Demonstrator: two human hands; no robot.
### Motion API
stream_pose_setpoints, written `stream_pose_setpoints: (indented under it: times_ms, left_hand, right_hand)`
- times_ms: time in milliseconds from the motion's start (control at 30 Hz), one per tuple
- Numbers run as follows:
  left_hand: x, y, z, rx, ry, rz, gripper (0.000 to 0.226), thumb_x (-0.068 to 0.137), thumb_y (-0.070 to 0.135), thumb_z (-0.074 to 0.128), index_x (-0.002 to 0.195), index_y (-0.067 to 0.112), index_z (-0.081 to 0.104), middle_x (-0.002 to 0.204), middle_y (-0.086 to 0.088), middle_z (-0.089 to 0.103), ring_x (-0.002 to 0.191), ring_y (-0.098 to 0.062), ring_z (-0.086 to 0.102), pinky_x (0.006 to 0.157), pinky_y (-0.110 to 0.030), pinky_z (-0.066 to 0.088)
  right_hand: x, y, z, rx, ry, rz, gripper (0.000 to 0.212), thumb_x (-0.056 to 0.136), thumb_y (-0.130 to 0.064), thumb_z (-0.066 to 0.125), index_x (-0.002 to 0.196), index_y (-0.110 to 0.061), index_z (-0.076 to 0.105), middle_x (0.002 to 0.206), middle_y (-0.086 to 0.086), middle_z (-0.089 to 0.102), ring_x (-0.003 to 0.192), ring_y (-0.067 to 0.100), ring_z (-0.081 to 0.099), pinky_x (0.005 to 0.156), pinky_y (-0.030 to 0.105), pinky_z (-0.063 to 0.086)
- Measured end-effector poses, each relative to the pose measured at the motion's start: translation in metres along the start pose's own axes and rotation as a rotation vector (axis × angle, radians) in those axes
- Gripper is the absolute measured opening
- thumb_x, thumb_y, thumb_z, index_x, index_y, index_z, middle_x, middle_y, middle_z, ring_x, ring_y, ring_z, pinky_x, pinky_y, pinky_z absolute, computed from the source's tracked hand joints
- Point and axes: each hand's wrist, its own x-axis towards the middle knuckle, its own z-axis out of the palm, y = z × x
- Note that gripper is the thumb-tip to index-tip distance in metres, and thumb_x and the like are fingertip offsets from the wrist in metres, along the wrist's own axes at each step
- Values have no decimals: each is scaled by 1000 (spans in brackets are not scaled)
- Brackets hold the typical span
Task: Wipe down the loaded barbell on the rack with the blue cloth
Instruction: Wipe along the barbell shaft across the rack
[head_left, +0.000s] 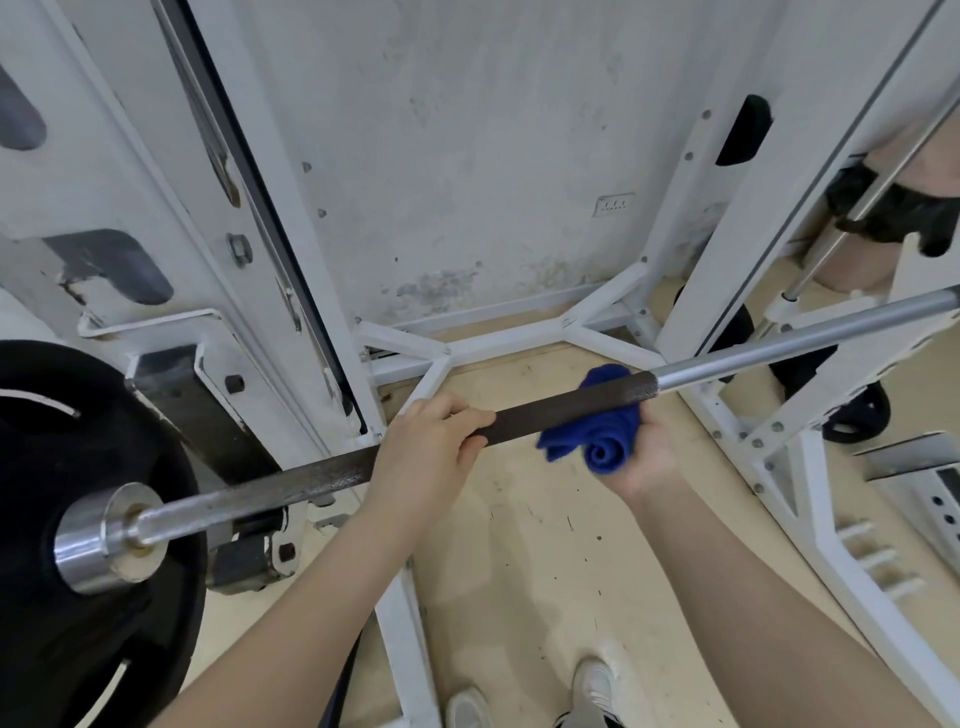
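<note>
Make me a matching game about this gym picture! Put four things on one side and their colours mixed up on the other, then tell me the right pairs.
Things:
1. cloth in the right hand
2. weight plate
3. rack
4. smooth end of the barbell

Colours:
A. white
B. shiny silver
C. blue
D. black

Right pairs: 1-C, 2-D, 3-A, 4-B.

Bonus: the left hand grips the dark, rough middle of the bar.

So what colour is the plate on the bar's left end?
Black plate, clearest in the head view.
</note>
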Motion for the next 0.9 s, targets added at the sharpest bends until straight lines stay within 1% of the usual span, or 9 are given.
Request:
stream_pose_setpoints:
  times_ms: [200,300,367,467,533,633,700,767,900]
  left_hand:
    - [2,2,-4,-34,-39,-52,27,84,11,62,110,19,67,98,3,61,91,-23,52,80,-32,43]
    - [5,4,-7,-43,-77,-81,28,87,15,59,113,22,64,96,9,55,95,-18,50,81,-27,40]
    - [7,5,-10,-43,-91,-100,28,89,18,55,116,23,62,97,11,55,97,-15,52,83,-27,42]
    - [9,5,-15,-103,-52,-192,29,93,20,45,119,23,58,107,7,63,98,-15,57,85,-27,45]
    - [8,3,-20,-71,-5,-217,28,93,18,43,114,22,60,108,5,63,91,-17,58,80,-30,48]
    - [6,-2,-27,43,-12,-237,19,88,9,44,96,13,61,94,-1,61,89,-25,58,72,-31,45]
    - [4,-6,-29,125,-88,-301,12,88,10,43,78,10,50,79,-4,53,82,-31,57,63,-33,42]
    - [-1,-10,-30,150,-172,-366,21,91,18,39,72,12,45,74,-5,55,78,-32,58,64,-37,46]
    - [-9,-14,-31,90,-210,-365,27,93,30,38,80,18,59,78,-4,69,65,-23,59,60,-37,52]
  right_hand:
    - [-31,43,25,-319,-190,412,23,93,-22,44,89,-6,60,83,9,61,73,20,57,64,28,44]
    - [-54,17,17,-447,-185,354,26,90,-22,47,93,-2,64,82,14,67,71,26,62,61,30,50]
    - [-70,2,11,-673,-155,152,19,89,-20,49,88,-5,61,78,14,64,70,26,60,62,30,47]
    - [-92,0,11,-1203,-171,-465,8,88,-17,53,82,-12,55,71,2,57,67,16,54,61,23,43]
    - [-103,9,22,-1378,-203,-928,15,86,-21,56,101,-22,60,90,-8,62,81,10,56,67,18,44]
    - [-87,33,39,-1662,-264,-1435,35,85,-37,50,118,-28,58,116,0,60,106,25,52,81,38,43]
    - [-66,57,44,-1935,-266,-1507,38,84,-47,44,114,-30,60,121,3,60,117,35,48,92,50,36]
    - [-49,72,47,-2059,-295,-1501,37,86,-47,42,110,-26,61,118,5,61,109,37,54,94,55,37]
    - [-28,56,48,-2079,-338,-1714,31,87,-39,43,93,-18,65,84,5,63,65,28,55,60,32,41]
